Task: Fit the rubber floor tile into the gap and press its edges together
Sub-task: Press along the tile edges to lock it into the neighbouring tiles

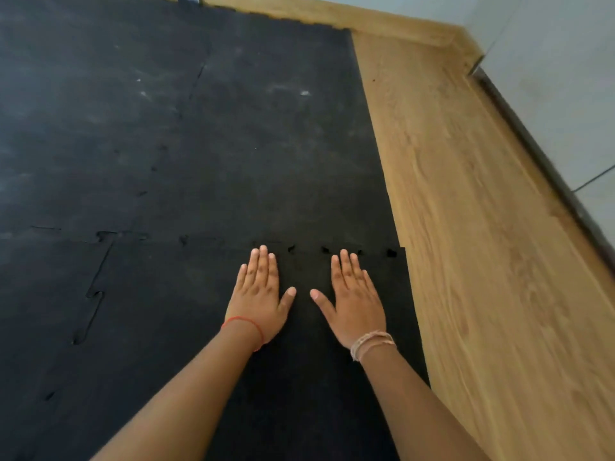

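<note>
Two hands, the left hand (258, 296) and right hand (354, 299), each with five fingers; one red thread bracelet (244, 322); several pale bracelets (371, 342), number unclear; four black rubber tiles (166, 327) visible

Matt black rubber tile (186, 314) looks grainy; neighbouring mats (133, 128) show dusty scuffs; the wood-grain floor (482, 227) is smooth, faintly glossy.

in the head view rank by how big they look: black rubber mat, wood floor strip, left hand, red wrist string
1. rubber mat
2. wood floor
3. left hand
4. red string
</note>
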A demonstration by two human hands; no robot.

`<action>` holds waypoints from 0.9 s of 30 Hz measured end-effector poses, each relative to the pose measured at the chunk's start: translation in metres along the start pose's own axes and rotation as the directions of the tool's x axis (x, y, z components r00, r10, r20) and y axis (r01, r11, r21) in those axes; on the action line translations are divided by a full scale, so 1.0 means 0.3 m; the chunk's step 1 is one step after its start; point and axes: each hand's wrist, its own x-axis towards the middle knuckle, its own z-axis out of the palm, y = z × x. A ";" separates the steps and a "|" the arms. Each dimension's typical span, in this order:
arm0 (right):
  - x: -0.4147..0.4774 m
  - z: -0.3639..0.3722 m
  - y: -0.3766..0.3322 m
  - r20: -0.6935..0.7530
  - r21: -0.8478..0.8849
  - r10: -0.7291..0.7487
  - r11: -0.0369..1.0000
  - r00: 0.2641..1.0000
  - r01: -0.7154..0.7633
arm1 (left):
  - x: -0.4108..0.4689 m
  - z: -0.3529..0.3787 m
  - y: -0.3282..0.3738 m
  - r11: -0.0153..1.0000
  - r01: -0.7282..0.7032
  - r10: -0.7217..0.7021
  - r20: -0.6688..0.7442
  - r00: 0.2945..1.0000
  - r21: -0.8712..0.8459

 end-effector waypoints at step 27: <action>0.024 -0.034 0.297 0.119 -0.026 0.139 0.990 0.983 -0.137 | 0.024 0.059 0.076 0.996 -0.018 0.025 -0.081 0.996 0.090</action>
